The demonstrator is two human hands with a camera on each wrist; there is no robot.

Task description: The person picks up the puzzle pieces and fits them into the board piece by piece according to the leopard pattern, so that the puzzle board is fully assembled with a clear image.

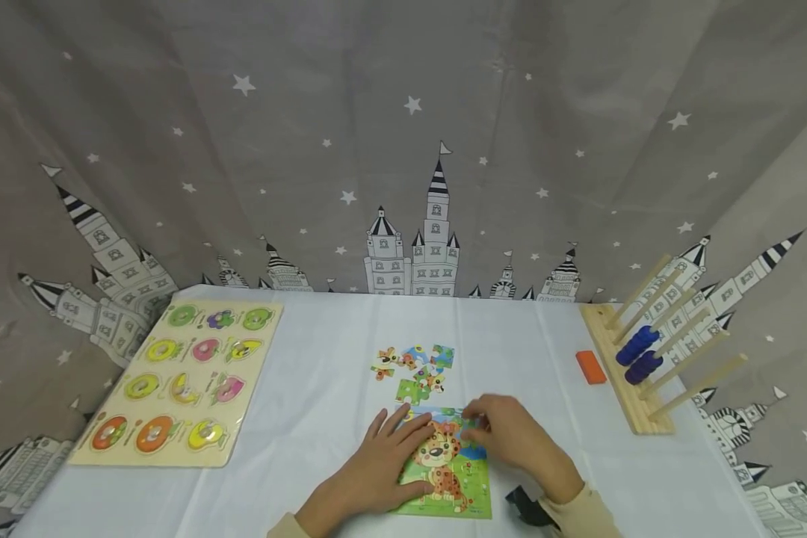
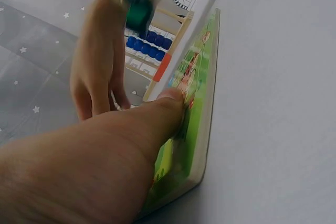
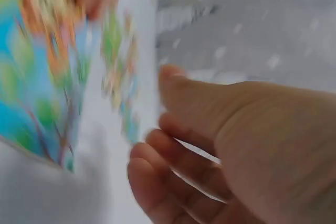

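Observation:
A jigsaw puzzle board (image 1: 476, 495) with a spotted cartoon leopard on green and blue lies near the table's front edge. My left hand (image 1: 385, 469) rests on its left part, fingers spread, and the thumb lies over the board in the left wrist view. Over the upper right corner hovers my right hand (image 1: 514, 437); the right wrist view shows its fingers (image 3: 144, 187) loosely bent, apart from the thumb, with nothing between them. Just beyond the board lie several loose jigsaw pieces (image 1: 412, 390), some overlapping. The left hand hides part of the picture.
On the left lies a wooden fruit puzzle board (image 1: 131, 403). A wooden peg stand (image 1: 635, 403) with blue and purple beads on its rods is on the right, beside an orange block (image 1: 590, 367). A grey castle-print curtain (image 1: 296, 112) hangs behind the white table (image 1: 323, 329).

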